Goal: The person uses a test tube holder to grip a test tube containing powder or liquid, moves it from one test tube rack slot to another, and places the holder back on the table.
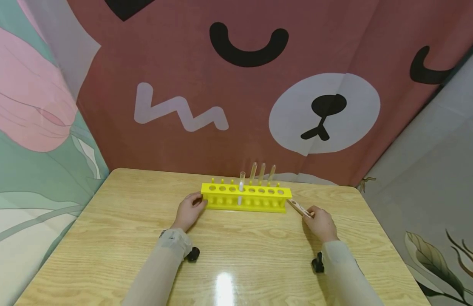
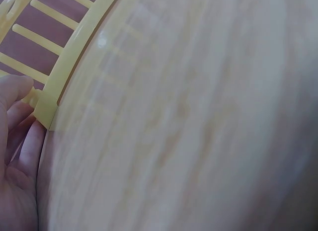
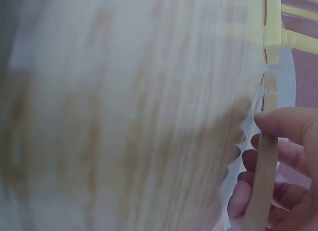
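A yellow test tube rack point(image 1: 259, 208) stands on the table. One test tube point(image 1: 242, 186) with something white in it stands upright in a rack hole near the middle. At the back, three clear test tubes point(image 1: 262, 171) sit upside down on the rack's pegs. My left hand point(image 1: 188, 211) holds the left end of the rack, its fingers bent around the end post in the left wrist view. My right hand point(image 1: 321, 223) grips a wooden test tube clamp point(image 3: 267, 166) between thumb and fingers. The clamp's tip points at the rack's right end, just beside it.
The light wood table point(image 1: 251, 263) reflects a bright lamp spot near its front. Behind its far edge hangs a brown curtain point(image 1: 175, 148) with a bear print. Side curtains hang along the left and right.
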`<act>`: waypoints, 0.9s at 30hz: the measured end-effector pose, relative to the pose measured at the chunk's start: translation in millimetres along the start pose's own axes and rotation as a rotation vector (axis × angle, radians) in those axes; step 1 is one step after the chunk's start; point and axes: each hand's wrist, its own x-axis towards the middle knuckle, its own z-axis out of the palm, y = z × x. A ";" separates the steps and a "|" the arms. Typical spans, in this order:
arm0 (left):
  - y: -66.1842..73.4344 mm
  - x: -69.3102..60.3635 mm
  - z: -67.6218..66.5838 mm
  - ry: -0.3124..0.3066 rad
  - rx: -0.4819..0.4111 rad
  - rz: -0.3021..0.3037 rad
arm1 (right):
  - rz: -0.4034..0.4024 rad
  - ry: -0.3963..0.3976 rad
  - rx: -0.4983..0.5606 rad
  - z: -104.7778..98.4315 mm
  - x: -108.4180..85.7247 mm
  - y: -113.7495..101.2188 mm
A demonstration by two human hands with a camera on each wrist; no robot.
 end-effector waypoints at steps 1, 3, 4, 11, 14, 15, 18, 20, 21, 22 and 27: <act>0.2 0.0 0.0 0.000 0.001 0.000 | -0.005 0.004 -0.002 0.1 0.1 0.2; 0.6 -0.1 -0.3 -0.002 -0.001 -0.004 | -0.014 0.008 -0.004 -0.1 -0.6 0.3; 0.7 -0.1 -0.4 -0.003 -0.001 -0.002 | -0.017 0.008 -0.005 0.0 -0.7 0.7; 0.1 -0.1 -0.2 0.000 0.006 0.010 | -0.022 0.003 0.003 1.3 -1.3 2.8; 1.0 -0.3 -0.3 0.001 0.003 0.010 | -0.028 0.006 0.006 1.6 -0.7 3.3; 1.2 -0.4 -0.4 0.001 0.001 0.009 | -0.029 0.007 0.007 1.9 -0.7 3.5; 1.7 -0.3 -0.8 0.001 -0.003 0.009 | -0.030 0.014 0.012 2.0 -0.7 3.1; 1.5 -0.1 -1.0 0.001 0.000 0.011 | -0.029 0.017 0.017 2.1 -0.6 2.9; 1.3 0.0 -1.0 0.001 0.001 0.010 | -0.031 0.016 0.023 1.9 -0.7 2.6; 0.9 0.2 -1.0 0.000 0.008 0.013 | -0.030 0.015 0.027 1.7 -0.6 2.2; 1.2 0.4 -1.0 -0.006 0.014 0.005 | -0.034 0.012 0.038 0.8 -2.0 1.7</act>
